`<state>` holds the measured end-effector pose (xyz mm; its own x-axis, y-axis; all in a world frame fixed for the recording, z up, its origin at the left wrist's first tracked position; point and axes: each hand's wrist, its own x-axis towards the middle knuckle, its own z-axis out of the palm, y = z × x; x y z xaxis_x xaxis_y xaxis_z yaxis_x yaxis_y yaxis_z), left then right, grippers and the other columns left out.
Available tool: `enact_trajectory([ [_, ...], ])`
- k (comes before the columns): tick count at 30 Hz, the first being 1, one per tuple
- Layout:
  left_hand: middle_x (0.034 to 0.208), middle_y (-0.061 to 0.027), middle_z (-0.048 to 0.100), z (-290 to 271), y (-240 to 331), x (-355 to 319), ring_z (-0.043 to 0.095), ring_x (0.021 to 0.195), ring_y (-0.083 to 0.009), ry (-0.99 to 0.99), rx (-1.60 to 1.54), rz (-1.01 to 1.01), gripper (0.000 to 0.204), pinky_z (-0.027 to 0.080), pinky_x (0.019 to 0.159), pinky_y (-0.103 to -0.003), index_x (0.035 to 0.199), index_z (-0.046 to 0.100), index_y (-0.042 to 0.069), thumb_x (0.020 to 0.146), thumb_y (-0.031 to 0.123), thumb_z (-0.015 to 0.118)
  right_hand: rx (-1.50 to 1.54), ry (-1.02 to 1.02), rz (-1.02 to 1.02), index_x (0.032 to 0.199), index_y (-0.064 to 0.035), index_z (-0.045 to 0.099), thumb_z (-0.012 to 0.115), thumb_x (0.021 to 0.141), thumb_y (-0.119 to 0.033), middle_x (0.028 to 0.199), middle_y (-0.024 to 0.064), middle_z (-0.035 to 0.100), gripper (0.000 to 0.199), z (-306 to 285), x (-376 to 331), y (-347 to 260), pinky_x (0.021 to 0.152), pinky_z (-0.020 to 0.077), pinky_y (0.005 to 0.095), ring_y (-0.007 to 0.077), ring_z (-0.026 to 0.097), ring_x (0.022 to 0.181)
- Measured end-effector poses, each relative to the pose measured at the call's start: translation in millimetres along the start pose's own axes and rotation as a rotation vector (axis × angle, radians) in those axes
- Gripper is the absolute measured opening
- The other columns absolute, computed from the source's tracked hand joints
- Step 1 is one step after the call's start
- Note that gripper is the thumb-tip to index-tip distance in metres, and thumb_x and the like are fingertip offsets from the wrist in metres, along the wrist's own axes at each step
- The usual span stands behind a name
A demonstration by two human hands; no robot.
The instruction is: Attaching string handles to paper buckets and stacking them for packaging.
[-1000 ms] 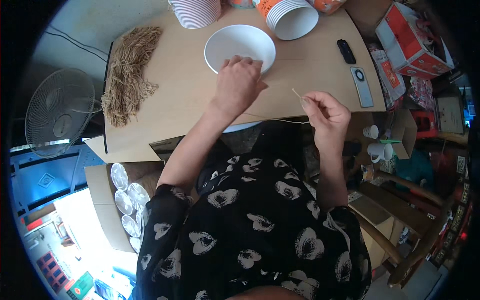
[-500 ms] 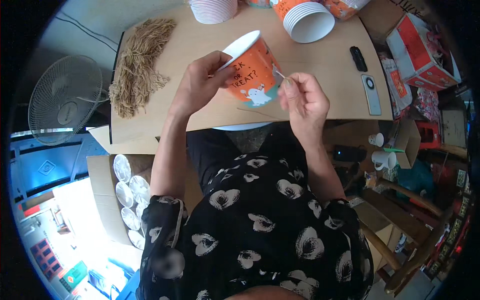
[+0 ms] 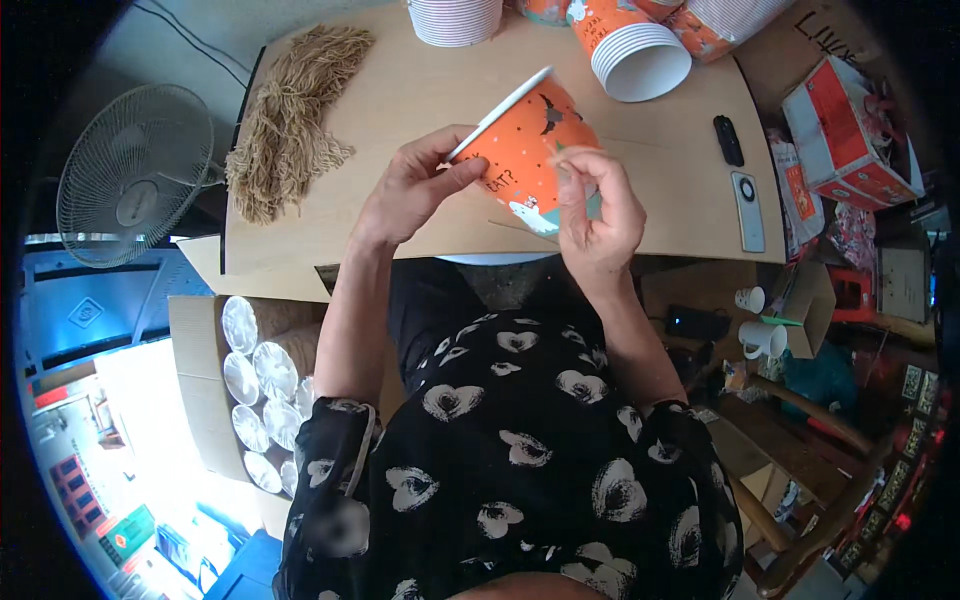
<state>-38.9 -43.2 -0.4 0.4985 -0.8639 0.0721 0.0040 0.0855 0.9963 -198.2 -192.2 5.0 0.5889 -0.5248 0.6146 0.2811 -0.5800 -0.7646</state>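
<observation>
My left hand grips an orange paper bucket at its white rim, thumb on the outside. The bucket is tilted above the table's near edge; dark lettering, a bat and a white ghost are printed on it. My right hand is closed in a pinch against the bucket's right side, thumb and forefinger together. A thin pale cord runs to these fingertips in the earlier picture; now it is mostly hidden and smeared. On the left of the table lies a bundle of tan cords.
Stacks of paper buckets line the table's far side. A black object and a phone lie at the right. A fan stands left, above a carton of wrapped stacks. A red and white box sits far right.
The bucket has turned in my left hand, bringing the bat into view and moving the lettering left. My right hand has shifted slightly upward along its side. The whole view has shifted a little.
</observation>
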Motion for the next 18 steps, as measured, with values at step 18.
enact_trajectory([
  [18, 0.124, -0.0041, 0.066, -17.2, -62.7, -16.8, 0.057, 0.118, -0.0136, 0.011, -0.293, -0.227, 0.045, 0.042, 0.106, -0.032, 0.135, 0.06, 0.002, 0.099, 0.028, 0.066, -0.378, -0.11, -0.334, 0.094, -0.0037, 0.061, 0.07, 0.086, -0.003, 0.121, 0.0144, 0.069, 0.012, 21.5, -19.9, 49.4, 0.103, 0.0449, 0.0503, 0.0336, 0.064, 0.116],
])
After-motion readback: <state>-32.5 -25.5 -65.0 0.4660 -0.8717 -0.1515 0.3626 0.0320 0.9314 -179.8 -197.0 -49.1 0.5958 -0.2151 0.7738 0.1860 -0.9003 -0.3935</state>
